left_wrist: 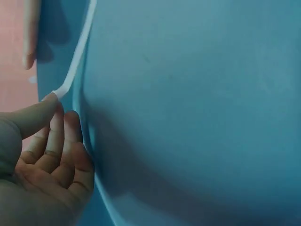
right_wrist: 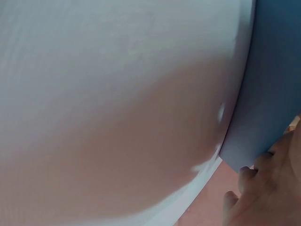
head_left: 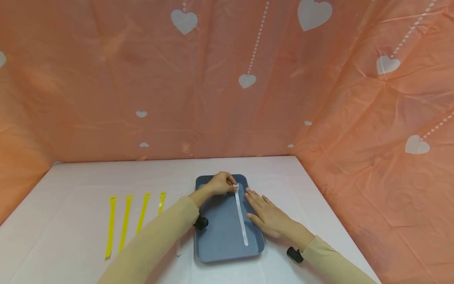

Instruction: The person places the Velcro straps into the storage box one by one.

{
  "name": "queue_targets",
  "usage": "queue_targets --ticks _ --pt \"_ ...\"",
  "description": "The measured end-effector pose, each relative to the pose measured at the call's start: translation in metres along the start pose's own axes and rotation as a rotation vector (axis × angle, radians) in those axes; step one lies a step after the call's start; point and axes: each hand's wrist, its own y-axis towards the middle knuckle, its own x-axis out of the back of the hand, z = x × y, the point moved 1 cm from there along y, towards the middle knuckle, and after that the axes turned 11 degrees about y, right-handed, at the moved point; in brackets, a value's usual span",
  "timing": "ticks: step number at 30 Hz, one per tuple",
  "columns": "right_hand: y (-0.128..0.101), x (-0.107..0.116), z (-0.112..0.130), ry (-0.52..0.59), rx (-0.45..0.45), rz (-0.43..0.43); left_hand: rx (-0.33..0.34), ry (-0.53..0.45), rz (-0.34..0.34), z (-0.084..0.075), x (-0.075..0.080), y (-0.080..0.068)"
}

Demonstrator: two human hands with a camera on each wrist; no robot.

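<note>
My left hand (head_left: 220, 183) pinches the slotted end of a white cable strap (head_left: 241, 219) between thumb and fingertips, near the far right of a blue-grey tray (head_left: 216, 232). The strap's tail runs toward the tray's near side. In the left wrist view, the thumb and index finger of the left hand (left_wrist: 51, 155) grip the strap (left_wrist: 80, 52), while the other fingers curl loosely. At the tray's right edge, my right hand (head_left: 271, 217) rests with its fingers straight. The right wrist view shows this hand (right_wrist: 268, 193) against the tray's outer wall (right_wrist: 268, 80).
Several yellow straps (head_left: 110, 225) with slotted ends lie in a row left of the tray, partly behind the left sleeve. Another pale strap (head_left: 178, 248) lies beside the tray, also partly covered. Orange heart-patterned curtains (head_left: 220, 118) enclose the white table (head_left: 71, 221).
</note>
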Motion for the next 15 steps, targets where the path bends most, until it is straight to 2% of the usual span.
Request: queue_targets --ticks 9,15 --pt "0.001 0.000 -0.001 -0.001 0.000 0.002 -0.013 0.125 -0.008 0.001 -0.009 0.008" --pt "0.001 0.000 -0.002 -0.007 0.004 -0.001 -0.067 0.324 0.005 0.002 -0.018 0.012"
